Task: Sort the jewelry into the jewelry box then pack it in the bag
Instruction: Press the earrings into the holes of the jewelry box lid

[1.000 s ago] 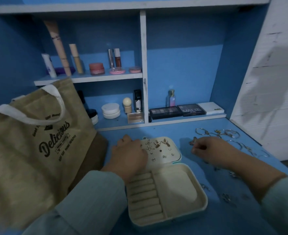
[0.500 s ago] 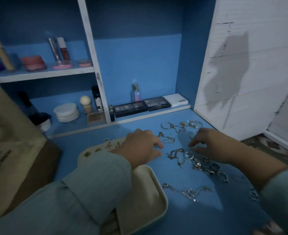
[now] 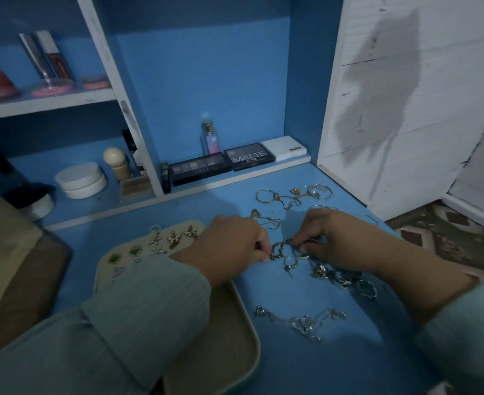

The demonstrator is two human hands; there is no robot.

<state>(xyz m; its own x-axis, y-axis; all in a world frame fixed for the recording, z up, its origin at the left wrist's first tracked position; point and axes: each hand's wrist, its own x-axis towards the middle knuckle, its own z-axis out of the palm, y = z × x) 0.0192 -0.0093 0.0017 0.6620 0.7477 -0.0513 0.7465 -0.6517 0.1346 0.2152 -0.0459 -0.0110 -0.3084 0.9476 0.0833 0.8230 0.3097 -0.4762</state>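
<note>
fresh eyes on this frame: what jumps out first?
Both hands meet mid-table, the left hand and right hand pinching the two ends of a small dark chain. Around them, loose rings and bracelets lie scattered on the blue tabletop. At the left, the open cream jewelry box shows earrings pinned in its lid.

Dim bluish light, wide-angle edge distortion

"MATTE" | black eyeshadow palette (image 3: 248, 157) | "NUDE" | white box (image 3: 287, 149)
</note>
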